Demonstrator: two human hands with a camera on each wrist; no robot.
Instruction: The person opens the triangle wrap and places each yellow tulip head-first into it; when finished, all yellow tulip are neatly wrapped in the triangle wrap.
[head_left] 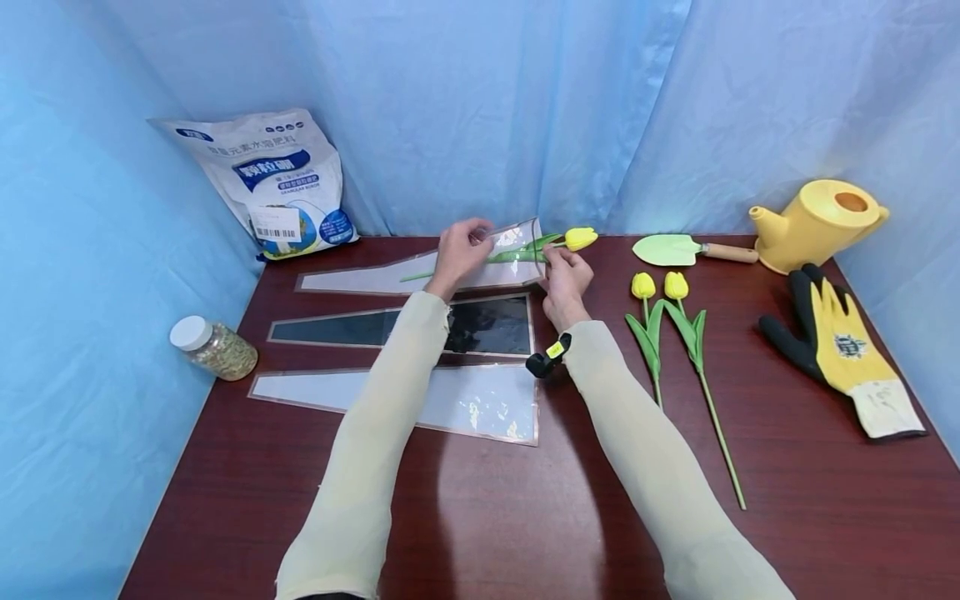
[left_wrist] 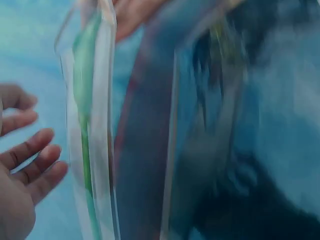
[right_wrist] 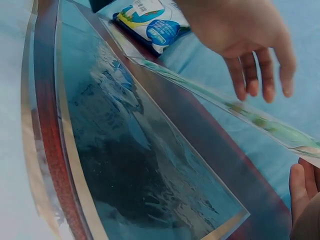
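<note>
Two grips (head_left: 564, 285) — three tulips (head_left: 581, 239), three wrappers (head_left: 356, 278)

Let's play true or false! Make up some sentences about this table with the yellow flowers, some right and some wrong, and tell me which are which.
1. One yellow flower pokes its head out of a clear wrapper. True.
2. The jar has a red lid. False: its lid is white.
3. The watering can is yellow. True.
4. The left hand wears the glove. False: the hand is bare, and the glove lies far off to the right.
5. The right hand is at the wrapper's wide end. True.
6. Three flowers lie outside the wrapper. False: only two flowers do.
</note>
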